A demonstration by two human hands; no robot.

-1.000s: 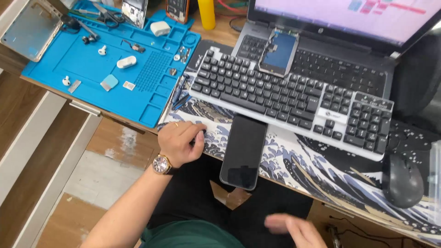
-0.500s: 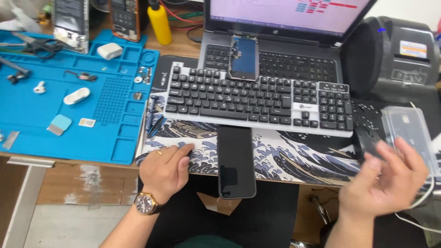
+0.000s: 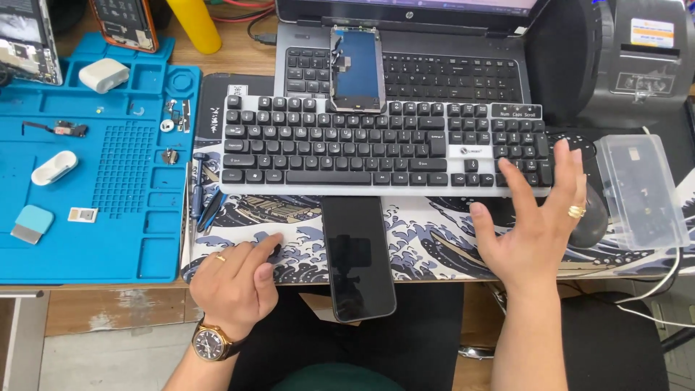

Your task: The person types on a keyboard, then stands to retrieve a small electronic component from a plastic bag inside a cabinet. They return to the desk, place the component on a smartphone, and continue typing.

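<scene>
the black phone (image 3: 358,257) lies face up at the front edge of the surface, its lower end hanging out over the lap, its top end tucked just under the front of the black-keyed keyboard (image 3: 384,145). glossy dark slab, rounded corners, screen off, only a dim reflection in the glass. it rests on the wave-print mat (image 3: 427,242) that runs along that front edge.

left hand (image 3: 235,279) sits just to the phone's left, knuckles up, fingers curled loosely, fingertips pressed onto the mat, holding nothing; gold ring, brown-strapped watch (image 3: 210,340) at the wrist. right hand (image 3: 539,221) is spread wide, palm down, near the right end of the keyboard, fingers over the number keys, also empty, ring on one finger. a dark mouse (image 3: 590,221) peeks out just beyond it, and a clear plastic case (image 3: 641,192) lies toward the right edge.

with that overhang, my read is that any pickup wants a grip on both long sides and a level lift, sliding it clear of the keyboard first.

further out: a bare phone screen (image 3: 356,69) leans on the laptop (image 3: 413,65) at the back edge; the blue repair mat (image 3: 94,181) with small parts fills the left side.
</scene>
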